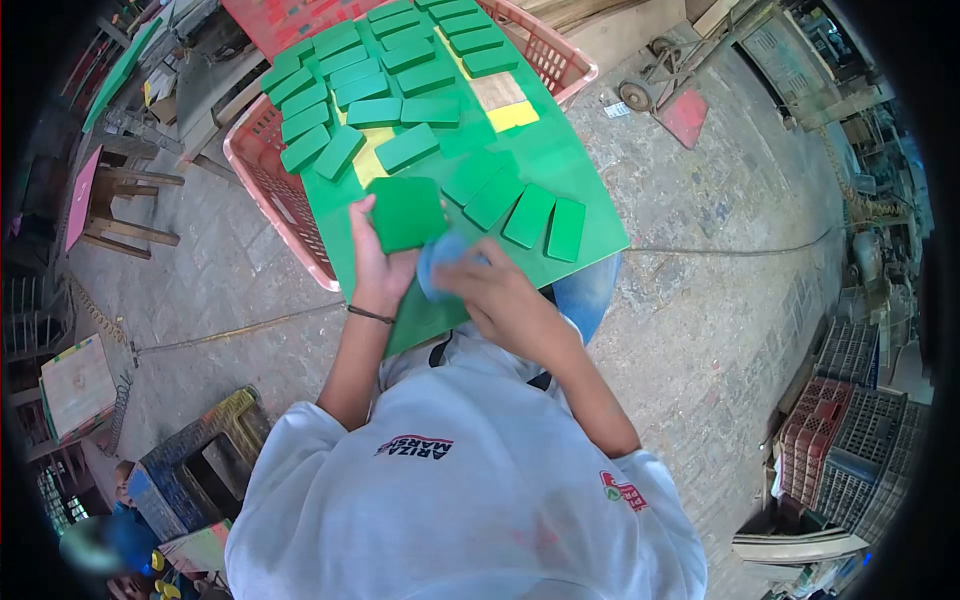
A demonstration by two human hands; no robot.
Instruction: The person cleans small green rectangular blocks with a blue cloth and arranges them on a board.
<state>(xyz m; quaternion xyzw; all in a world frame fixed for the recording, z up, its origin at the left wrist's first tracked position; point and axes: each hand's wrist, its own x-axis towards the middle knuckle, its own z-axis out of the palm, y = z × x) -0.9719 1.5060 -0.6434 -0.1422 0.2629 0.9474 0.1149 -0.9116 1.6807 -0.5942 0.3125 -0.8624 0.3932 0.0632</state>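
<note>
My left hand (376,262) is closed around a group of green blocks (405,212), thumb along their left side, over the near part of a green board (600,225). In my right hand (505,300) is a blue rounded object (436,268), smeared by motion, right at the lower edge of the held blocks; I cannot tell its kind. Several flat green blocks (565,229) lie fanned out just beyond my right hand. Farther up the board, many more green blocks (407,149) are laid out in slanting rows, with yellow patches (513,116) showing between them.
Under the board stands a pink plastic crate (265,180). A wooden stool (130,195) is at the left, and a small wheeled cart (660,90) at the back right. Stacked plastic crates (840,440) stand at the right. A cord (720,250) runs across the stone floor.
</note>
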